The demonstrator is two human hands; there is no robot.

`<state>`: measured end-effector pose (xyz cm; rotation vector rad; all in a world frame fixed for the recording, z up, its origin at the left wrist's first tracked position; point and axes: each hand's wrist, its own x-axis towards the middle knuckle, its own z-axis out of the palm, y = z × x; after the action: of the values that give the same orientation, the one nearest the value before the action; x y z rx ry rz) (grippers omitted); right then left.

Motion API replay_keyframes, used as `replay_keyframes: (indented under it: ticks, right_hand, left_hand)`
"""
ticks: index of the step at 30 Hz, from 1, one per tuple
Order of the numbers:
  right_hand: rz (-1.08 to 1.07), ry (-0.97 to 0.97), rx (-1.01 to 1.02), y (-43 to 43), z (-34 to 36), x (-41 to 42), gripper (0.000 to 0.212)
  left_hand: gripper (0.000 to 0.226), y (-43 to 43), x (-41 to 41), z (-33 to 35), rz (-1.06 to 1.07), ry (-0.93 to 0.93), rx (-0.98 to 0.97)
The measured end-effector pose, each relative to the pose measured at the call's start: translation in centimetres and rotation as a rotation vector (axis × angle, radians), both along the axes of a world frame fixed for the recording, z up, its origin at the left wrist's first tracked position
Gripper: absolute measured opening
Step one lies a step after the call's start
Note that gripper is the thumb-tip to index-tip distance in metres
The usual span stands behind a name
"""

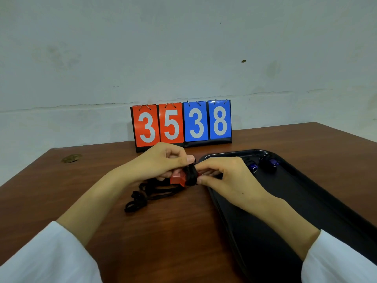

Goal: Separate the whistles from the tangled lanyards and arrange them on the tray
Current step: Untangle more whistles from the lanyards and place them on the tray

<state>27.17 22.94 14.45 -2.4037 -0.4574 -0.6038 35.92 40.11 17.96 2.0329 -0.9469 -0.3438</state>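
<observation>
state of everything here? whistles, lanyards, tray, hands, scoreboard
red whistle: held between both hands, black cord still bunched against it
lanyards: tangled, trailing onto the table
blue whistles: two, lying at the tray's far end
tray: flat on the table, at right
left hand: fingers curled, holding the red whistle
right hand: pinching the lanyards
scoreboard: upright, reads 35 38

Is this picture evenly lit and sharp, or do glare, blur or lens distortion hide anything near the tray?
Head view: soft, even light, weak shadows; the wide lens bows the table edges; a glint sits on the tray rim; the black lanyard beside the red whistle blends into the dark tray; the two blue whistles look dim and slightly blurred.
</observation>
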Motion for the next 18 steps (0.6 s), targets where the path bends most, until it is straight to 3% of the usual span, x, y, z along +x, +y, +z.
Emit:
replay_keyframes:
  ticks: [4, 7, 11, 18]
  right_hand:
    - [0.011, -0.014, 0.092, 0.1, 0.1, -0.2, 0.024]
    - [0.009, -0.04, 0.206, 0.3, 0.2, -0.4, 0.025]
    - [-0.045, -0.063, 0.349, 0.5, 0.4, -0.6, 0.03]
    - [-0.248, -0.083, 0.495, -0.2, 0.5, -0.3, 0.023]
  left_hand:
    - [0.046, -0.2, -0.1, -0.3, 0.028, -0.012, -0.025]
    - [0.052, -0.4, -0.4, -0.5, 0.049, 0.098, -0.092]
    - [0.033, -1.5, -1.0, -1.6, 0.076, 0.327, -0.163]
    - [0.034, -3.0, -1.7, -2.2, 0.19, 0.079, -0.208]
